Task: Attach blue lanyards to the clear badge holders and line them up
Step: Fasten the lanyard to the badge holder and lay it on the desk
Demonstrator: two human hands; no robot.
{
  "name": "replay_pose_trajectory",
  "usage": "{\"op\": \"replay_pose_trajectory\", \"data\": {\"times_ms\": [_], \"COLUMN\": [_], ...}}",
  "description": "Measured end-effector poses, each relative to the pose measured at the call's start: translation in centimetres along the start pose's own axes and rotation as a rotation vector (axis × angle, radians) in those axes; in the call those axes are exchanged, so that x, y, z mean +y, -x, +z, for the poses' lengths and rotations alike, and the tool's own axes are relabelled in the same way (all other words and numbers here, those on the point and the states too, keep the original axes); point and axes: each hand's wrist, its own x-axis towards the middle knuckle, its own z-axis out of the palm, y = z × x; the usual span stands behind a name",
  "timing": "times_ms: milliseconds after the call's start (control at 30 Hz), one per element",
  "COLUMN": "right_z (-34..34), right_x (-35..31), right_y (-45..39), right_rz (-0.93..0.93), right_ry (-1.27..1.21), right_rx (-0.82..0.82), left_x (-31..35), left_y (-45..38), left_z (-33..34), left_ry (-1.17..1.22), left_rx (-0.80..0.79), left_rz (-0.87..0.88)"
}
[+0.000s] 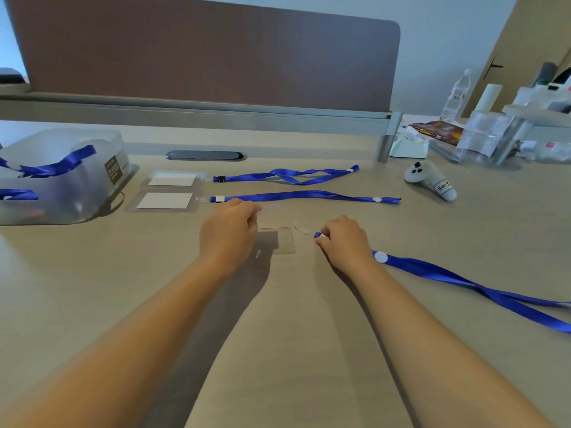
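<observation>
Fingers [323, 236] of the right hand [344, 239] are curled together and pinch the clip end of a blue lanyard [463, 281], whose ribbon trails away to the right across the bench [293, 350]. Fingers of the left hand [228, 231] are bent and pressed together at the far edge of an empty clear badge holder [282, 240], which lies flat on the bench between the two hands; whether they grip it or a clear strap cannot be told. Beyond the hands, two finished sets lie in a row: the nearer badge holder with a white card [163, 200] joined to a straight lanyard [306, 196], and the farther badge holder [173, 179] joined to a twisted lanyard [290, 175]. At far left stands a translucent plastic bin [77, 177] with more blue ribbon draped over it. A white handheld controller [431, 183] rests on the bench at right, well apart from the work. Clutter at far right is too blurred to identify.
</observation>
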Motion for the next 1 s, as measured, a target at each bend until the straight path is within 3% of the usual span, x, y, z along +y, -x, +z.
{"op": "replay_pose_trajectory", "data": {"times_ms": [233, 400, 533, 700, 1000], "right_z": [-1.0, -3.2, -5.2, -6.8, -7.6], "right_x": [-1.2, -3.2, -5.0, -6.9, -8.9], "right_y": [1.1, 2.0, 2.9, 3.9, 5.8], "right_rz": [0.006, -0.005, -0.078, -0.104, -0.072], "right_ry": [-0.302, -0.744, -0.826, -0.917, -0.921], "right_rx": [-0.034, -0.027, 0.004, 0.023, -0.063], "left_x": [0.2, 1.0, 1.6, 1.8, 1.6], "left_y": [-0.4, -0.3, -0.1, 0.2, 1.9], "left_z": [-0.9, -2.1, -3.6, -4.9, -6.1], "left_ry": [0.023, 0.17, 0.405, 0.839, 0.886], "left_rx": [0.03, 0.075, 0.122, 0.012, -0.045], "left_rz": [-0.029, -0.05, -0.091, -0.238, -0.22]}}
